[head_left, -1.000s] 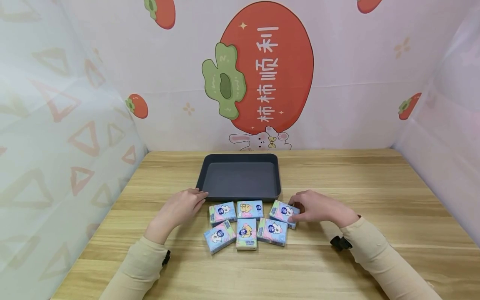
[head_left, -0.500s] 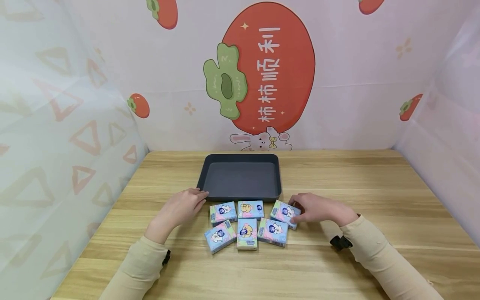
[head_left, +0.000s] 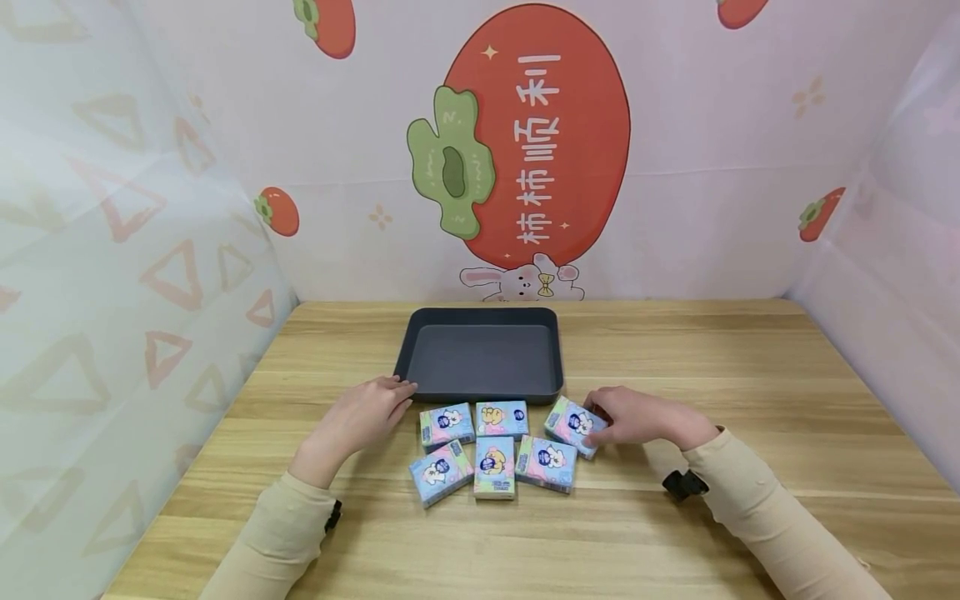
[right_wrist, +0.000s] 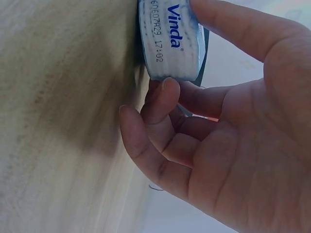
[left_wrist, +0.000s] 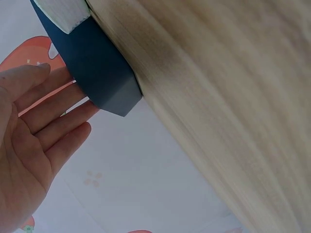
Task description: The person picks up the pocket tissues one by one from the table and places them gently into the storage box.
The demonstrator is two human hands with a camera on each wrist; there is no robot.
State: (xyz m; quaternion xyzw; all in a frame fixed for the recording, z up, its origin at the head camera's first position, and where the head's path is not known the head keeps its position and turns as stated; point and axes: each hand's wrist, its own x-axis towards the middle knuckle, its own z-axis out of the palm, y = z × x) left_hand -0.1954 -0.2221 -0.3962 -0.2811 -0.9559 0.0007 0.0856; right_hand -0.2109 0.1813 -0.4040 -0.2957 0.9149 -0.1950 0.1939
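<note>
My right hand (head_left: 647, 415) pinches a small tissue pack (head_left: 567, 419) between thumb and fingers, at the right end of the back row. In the right wrist view this tissue pack (right_wrist: 171, 41) shows its end with "Vinda" printed on it, and the other fingers are curled below. My left hand (head_left: 366, 418) rests its fingertips at the front left corner of a dark rectangular tray (head_left: 483, 358). In the left wrist view its fingers are nearly straight against the outside of the tray (left_wrist: 104, 73).
Several more blue tissue packs with cartoon animals lie before the tray: one tissue pack (head_left: 447, 423) at left, one pack (head_left: 501, 417) in the middle, and a front row with a pack (head_left: 494, 477) at its centre. The wooden table (head_left: 690, 350) meets a printed cloth backdrop (head_left: 697, 233).
The tissue pack under my right hand has shifted slightly right and turned a little, and the fingers moved with it. My left hand and the tray stay put.
</note>
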